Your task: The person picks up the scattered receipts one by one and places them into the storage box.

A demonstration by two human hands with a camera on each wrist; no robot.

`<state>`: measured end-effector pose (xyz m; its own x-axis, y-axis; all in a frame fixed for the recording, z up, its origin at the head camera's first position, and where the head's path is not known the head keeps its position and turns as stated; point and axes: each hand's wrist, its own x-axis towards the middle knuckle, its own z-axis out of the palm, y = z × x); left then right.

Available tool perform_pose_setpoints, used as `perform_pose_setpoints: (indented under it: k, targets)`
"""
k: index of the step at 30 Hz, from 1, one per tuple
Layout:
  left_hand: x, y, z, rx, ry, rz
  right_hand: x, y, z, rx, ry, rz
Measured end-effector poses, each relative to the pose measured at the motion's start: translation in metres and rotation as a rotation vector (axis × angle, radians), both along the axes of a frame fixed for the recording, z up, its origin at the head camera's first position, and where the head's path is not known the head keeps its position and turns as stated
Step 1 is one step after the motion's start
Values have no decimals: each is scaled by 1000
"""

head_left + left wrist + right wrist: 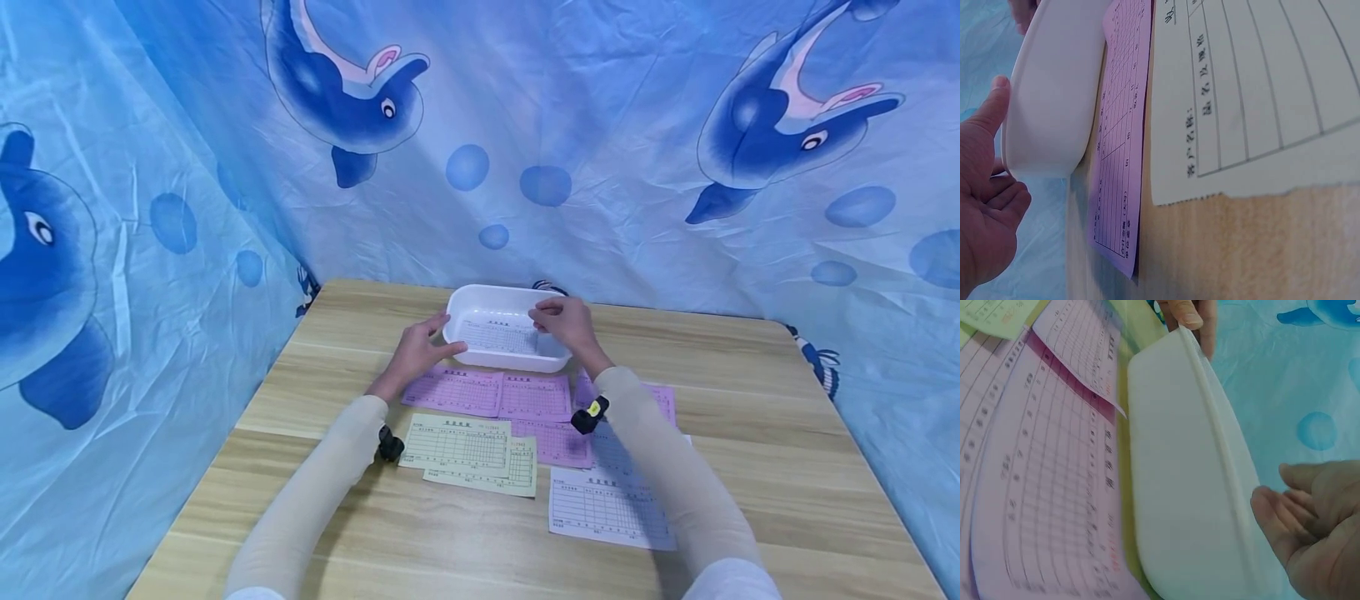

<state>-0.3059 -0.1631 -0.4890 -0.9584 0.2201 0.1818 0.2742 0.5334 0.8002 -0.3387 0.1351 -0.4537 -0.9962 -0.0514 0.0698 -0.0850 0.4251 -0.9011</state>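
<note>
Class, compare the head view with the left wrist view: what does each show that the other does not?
Only the head view shows the white slip inside the tray and dolphins on the backdrop. Only the left wrist view shows, close up, the rough edge of a pale green slip. Both share the left hand, the tray and a pink slip.

The tray is plain white, and the form inside it whitish with a dark printed grid. The bench is tan with streaky wood grain; its pink-purple forms, pale green forms and whitish form bear dark ruled lines. The backdrop is light blue, patterned with darker blue dolphins and blue bubbles. The sleeves are cream.
</note>
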Motion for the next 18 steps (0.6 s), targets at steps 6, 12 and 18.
perform_pose_setpoints:
  k: [6, 12, 18]
  targets:
    - [-1, 0, 0, 0, -3, -2, 11, 20, 23, 116, 137, 97]
    - [1, 0, 1, 0, -7, -2, 30, 43, 48, 196, 192, 99]
    - [2, 1, 2, 1, -12, 2, 49, 73, 58, 243, 266, 60]
